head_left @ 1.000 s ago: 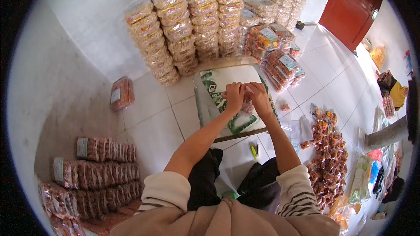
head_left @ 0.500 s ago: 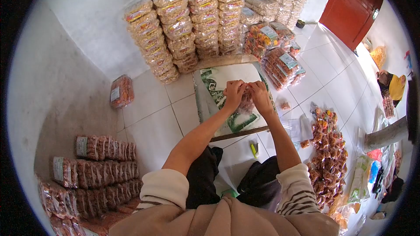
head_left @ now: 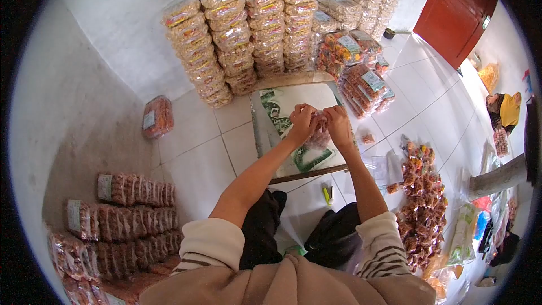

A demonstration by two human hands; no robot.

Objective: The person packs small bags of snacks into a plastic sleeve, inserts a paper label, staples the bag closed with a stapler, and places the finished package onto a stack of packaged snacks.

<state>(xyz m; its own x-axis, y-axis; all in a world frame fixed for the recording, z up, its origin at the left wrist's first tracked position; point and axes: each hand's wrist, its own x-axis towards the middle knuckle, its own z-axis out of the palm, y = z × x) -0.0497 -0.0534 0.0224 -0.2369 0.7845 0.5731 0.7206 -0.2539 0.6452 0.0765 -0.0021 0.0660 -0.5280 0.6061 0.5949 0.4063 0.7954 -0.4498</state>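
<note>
A clear plastic bag of reddish-brown snacks (head_left: 318, 137) rests on a low table (head_left: 282, 100) covered with a white and green printed sheet. My left hand (head_left: 302, 120) pinches the left side of the bag's top edge. At the right side of the same edge, my right hand (head_left: 338, 126) has its fingers closed on the plastic. Both hands are close together over the table's middle. The fingertips partly hide the bag's mouth, so I cannot see whether it is sealed.
Tall stacks of bagged snacks (head_left: 231, 34) stand behind the table, with orange-red packs (head_left: 364, 87) beside them. Small filled packets (head_left: 423, 209) lie in a heap at right. More packs (head_left: 130, 220) line the left wall. A yellow-green tool (head_left: 327, 195) lies on the floor. Another person (head_left: 505, 110) is far right.
My right hand has shifted slightly right and its fingers have moved apart from the left hand's along the bag's top. The bag stays on the table.
</note>
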